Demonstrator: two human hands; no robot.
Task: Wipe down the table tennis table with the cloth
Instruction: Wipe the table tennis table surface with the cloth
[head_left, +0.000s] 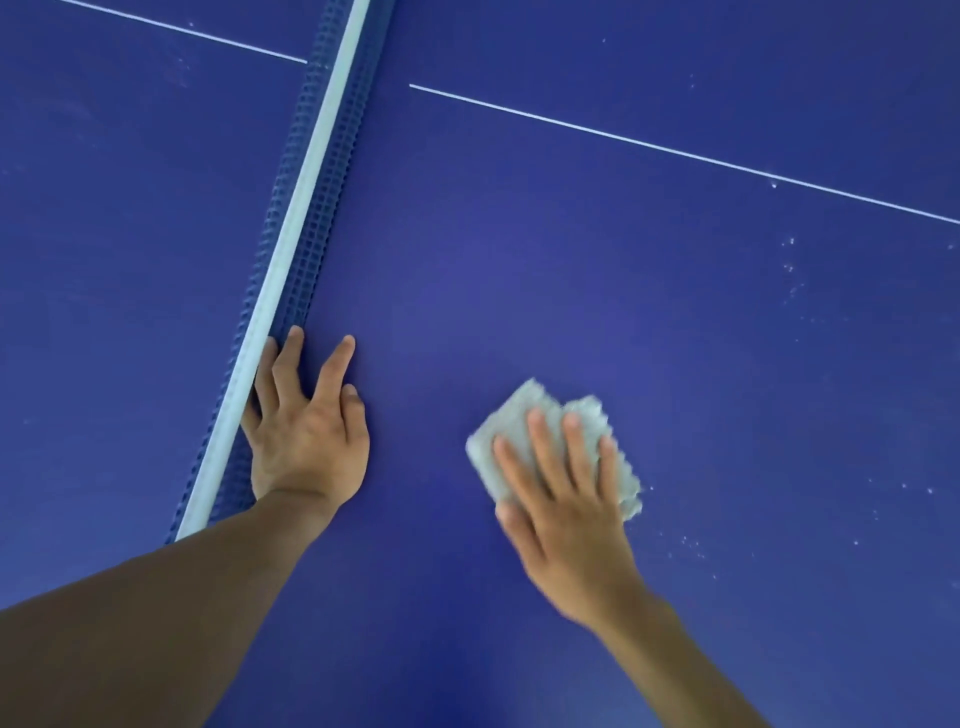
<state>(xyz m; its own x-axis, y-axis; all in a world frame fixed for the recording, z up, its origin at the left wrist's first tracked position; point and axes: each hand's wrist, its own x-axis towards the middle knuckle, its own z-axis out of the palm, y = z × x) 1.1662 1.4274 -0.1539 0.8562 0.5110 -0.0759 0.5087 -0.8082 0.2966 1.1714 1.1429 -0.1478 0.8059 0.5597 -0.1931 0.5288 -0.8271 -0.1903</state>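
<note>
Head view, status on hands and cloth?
Left hand flat by blue net. Right hand pressing folded grey cloth on blue table. White specks right.

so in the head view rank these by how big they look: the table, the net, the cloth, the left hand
1. table, fills nearly the whole view
2. net, a long strip
3. left hand and cloth: look alike, and the right hand covers part of the cloth, so no ranking between them

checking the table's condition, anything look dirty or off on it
Yes: small white specks dot the blue table to the right of the cloth, under the right hand. The left hand rests against the net. Nothing looks damaged.
</note>
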